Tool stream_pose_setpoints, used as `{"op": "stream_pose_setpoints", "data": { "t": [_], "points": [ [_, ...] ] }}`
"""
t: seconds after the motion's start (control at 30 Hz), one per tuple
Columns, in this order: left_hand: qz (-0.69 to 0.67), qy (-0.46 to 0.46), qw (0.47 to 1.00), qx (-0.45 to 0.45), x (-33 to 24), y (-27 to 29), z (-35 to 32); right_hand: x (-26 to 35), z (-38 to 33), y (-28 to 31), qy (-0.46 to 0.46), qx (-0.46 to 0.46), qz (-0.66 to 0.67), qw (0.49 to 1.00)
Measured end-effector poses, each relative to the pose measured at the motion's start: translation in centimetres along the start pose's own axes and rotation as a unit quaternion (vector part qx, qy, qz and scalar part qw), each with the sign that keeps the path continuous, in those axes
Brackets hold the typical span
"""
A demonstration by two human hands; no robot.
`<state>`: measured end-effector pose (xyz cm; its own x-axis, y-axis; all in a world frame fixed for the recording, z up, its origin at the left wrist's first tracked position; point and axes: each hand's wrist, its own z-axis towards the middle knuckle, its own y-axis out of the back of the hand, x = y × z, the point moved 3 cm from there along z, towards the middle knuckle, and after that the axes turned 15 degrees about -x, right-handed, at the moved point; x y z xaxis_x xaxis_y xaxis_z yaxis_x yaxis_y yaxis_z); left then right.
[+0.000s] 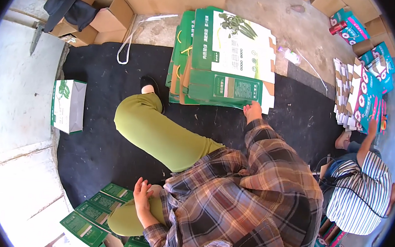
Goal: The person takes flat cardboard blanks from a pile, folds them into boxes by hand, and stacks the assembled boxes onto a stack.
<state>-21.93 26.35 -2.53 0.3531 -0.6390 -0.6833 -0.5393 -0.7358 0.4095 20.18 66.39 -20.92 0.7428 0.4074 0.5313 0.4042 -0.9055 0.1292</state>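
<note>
A stack of flattened green-and-white cartons point(240, 52), printed with a leafy vegetable, lies in front of me. My right hand point(252, 111) reaches to the stack's near edge, its fingers closed on the border of the top flattened carton near its right corner. Yellow cord handles point(179, 71) stick out along the left side of the stack. My left hand point(142, 194) is raised beside my knee with nothing in it, its fingers loosely bent and apart. Several green boxes point(91, 224) stand at lower left, below that hand.
A white-and-green carton point(70, 105) stands upright at left on a black mat point(103, 83). Cardboard boxes point(110, 17) with a dark hat point(67, 9) are at upper left. At right, a person in a striped shirt point(356, 194) reaches toward stacked teal-and-white cartons point(369, 97).
</note>
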Motion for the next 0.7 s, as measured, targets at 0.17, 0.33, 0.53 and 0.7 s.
{"op": "stream_pose_setpoints", "data": {
  "t": [0.17, 0.33, 0.53, 0.7],
  "points": [
    [0.031, 0.009, 0.999, -0.006, -0.1, -0.5, 0.0, 0.9, 2.6, -0.2, -0.033, -0.002, 0.004, 0.999],
    [0.017, 0.027, 0.999, -0.016, 0.4, -0.1, 0.3, 1.6, 4.3, -0.8, -0.053, 0.094, 0.031, 0.994],
    [0.018, 0.026, 0.999, -0.015, -0.4, -0.4, 0.1, 4.5, 1.5, -2.6, -0.060, 0.184, 0.171, 0.966],
    [0.010, 0.015, 1.000, -0.015, -0.2, 0.1, 0.4, 8.4, -4.6, -2.5, -0.038, 0.248, 0.127, 0.960]
  ]
}}
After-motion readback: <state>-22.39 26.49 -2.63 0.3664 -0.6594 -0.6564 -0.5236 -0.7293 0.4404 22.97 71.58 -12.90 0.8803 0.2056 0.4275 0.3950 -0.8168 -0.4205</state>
